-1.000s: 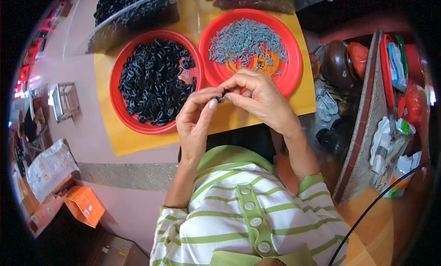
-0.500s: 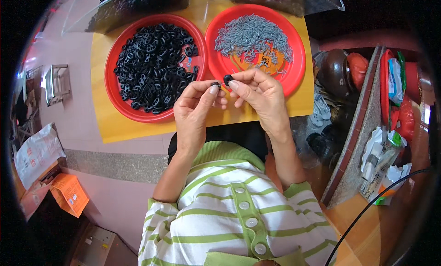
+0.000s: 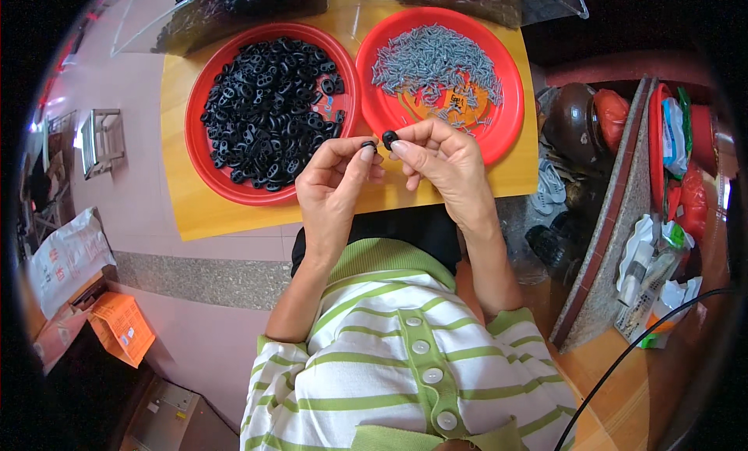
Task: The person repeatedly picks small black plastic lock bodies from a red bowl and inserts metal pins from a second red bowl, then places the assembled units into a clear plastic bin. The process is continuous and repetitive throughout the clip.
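My left hand (image 3: 335,182) and my right hand (image 3: 440,159) meet over the near edge of a yellow board (image 3: 195,209). My right fingertips pinch a small black plastic part (image 3: 389,139). My left fingertips pinch another small black piece (image 3: 368,146) right beside it. Just beyond the hands stand two red round trays. The left tray (image 3: 204,164) is heaped with several black plastic parts (image 3: 269,112). The right tray (image 3: 506,116) holds a pile of small grey screws (image 3: 432,61).
Clear plastic bins (image 3: 234,7) stand behind the trays. To the right a crate area holds helmets (image 3: 573,116), sandals and packets. An orange box (image 3: 121,326) and a white bag (image 3: 66,256) lie on the floor at the left. A black cable (image 3: 623,357) crosses the lower right.
The view has shifted so the trays and hands sit lower. My hands stay together over the board's near edge; the black part now shows clearly between my fingertips.
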